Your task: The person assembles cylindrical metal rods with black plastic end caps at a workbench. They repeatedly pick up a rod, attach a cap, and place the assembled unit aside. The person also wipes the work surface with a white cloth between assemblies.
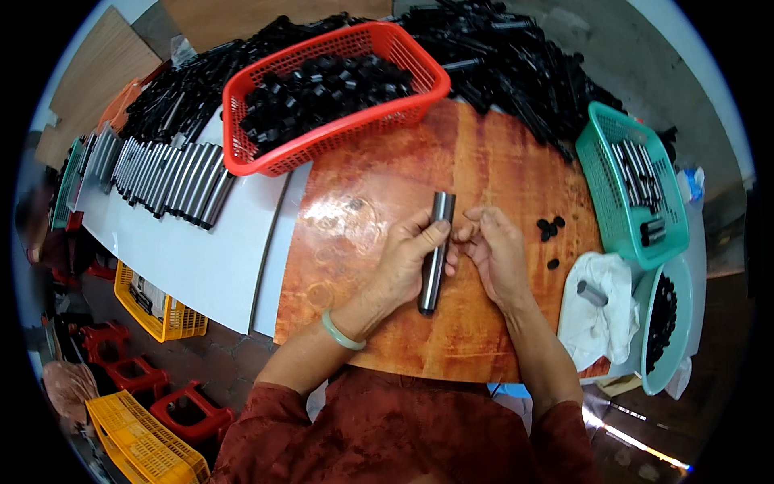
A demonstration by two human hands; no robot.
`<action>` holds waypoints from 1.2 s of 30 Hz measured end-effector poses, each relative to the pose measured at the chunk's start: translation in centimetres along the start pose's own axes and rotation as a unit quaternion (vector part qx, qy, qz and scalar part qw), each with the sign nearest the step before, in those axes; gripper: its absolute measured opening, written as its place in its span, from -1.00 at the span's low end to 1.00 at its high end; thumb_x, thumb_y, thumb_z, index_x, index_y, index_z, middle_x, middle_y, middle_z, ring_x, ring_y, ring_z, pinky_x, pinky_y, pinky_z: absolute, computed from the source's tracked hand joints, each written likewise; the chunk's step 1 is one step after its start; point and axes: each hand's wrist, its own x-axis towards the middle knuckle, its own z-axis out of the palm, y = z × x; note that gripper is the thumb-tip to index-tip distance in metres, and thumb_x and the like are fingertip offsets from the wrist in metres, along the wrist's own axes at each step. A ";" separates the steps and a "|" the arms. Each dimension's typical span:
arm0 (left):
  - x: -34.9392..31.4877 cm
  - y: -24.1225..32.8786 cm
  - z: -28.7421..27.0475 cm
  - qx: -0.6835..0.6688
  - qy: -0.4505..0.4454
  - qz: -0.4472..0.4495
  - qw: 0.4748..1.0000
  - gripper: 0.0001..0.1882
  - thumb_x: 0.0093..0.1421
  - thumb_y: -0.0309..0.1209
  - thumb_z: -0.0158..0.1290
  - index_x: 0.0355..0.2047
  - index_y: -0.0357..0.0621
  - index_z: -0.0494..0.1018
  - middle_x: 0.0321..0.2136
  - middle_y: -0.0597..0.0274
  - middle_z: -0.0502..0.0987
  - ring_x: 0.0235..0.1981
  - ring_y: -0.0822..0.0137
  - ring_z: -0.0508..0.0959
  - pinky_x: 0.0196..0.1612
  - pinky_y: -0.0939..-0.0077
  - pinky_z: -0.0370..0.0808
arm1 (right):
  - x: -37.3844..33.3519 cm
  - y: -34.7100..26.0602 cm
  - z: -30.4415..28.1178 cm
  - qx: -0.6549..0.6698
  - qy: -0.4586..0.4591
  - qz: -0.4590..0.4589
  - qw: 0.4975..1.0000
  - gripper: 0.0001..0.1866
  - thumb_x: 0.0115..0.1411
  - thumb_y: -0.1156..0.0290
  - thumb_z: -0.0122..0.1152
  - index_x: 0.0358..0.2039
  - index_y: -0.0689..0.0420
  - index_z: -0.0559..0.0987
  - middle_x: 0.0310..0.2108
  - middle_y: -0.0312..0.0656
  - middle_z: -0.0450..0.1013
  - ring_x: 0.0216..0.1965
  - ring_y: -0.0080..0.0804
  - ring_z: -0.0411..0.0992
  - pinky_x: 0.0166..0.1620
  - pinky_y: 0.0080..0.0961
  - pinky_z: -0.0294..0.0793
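My left hand [409, 254], with a pale green bangle on its wrist, is wrapped round a shiny dark grey tube [436, 274]. The tube stands nearly lengthwise before me over the wooden board [379, 347], its black end toward me. Just right of the tube is my right hand [496, 250], fingers curled and thumb drawn in. Whatever lies between those fingertips is too small or hidden to make out. Several small black round caps [548, 229] lie on the board to the right of this hand.
A red basket [339, 133] of black parts stands behind, before heaps of black pieces [500, 60]. Finished-looking tubes [173, 181] line the left. On the right are a green basket [669, 230], a white cloth [597, 331] bearing a short grey cylinder [592, 293], and a basin [645, 363].
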 end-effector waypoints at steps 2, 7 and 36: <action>0.1 -0.2 -0.3 0.016 0.001 -0.003 1.000 -0.72 0.24 -0.35 0.00 -0.10 -0.24 0.36 -0.47 0.17 0.48 -0.54 0.35 0.52 -0.50 0.48 0.55 | 0.3 -0.8 0.8 -0.059 -0.007 -0.014 0.998 -0.79 0.31 0.34 -0.09 -0.19 0.23 0.37 -0.42 -0.20 0.40 -0.47 -0.43 0.41 -0.37 -0.53 0.46; 0.4 -0.5 -0.6 0.034 0.039 0.010 0.999 -0.73 0.25 -0.36 -0.02 -0.10 -0.23 0.36 -0.44 0.22 0.45 -0.51 0.34 0.53 -0.43 0.49 0.55 | 3.4 -3.2 2.8 -0.326 -0.016 -0.145 0.934 -0.82 0.26 0.40 -0.02 -0.21 0.24 0.40 -0.41 -0.21 0.41 -0.47 -0.48 0.40 -0.39 -0.60 0.41; 0.2 -0.7 -0.3 0.106 0.046 0.008 0.993 -0.67 0.26 -0.35 -0.02 -0.04 -0.32 0.32 -0.34 0.24 0.48 -0.43 0.50 0.51 -0.35 0.64 0.49 | 24.4 0.1 15.1 -0.740 -0.189 -0.222 0.606 -0.76 -0.11 0.68 0.03 -0.38 0.28 0.56 -0.35 0.13 0.48 -0.21 0.06 0.44 -0.11 -0.19 0.42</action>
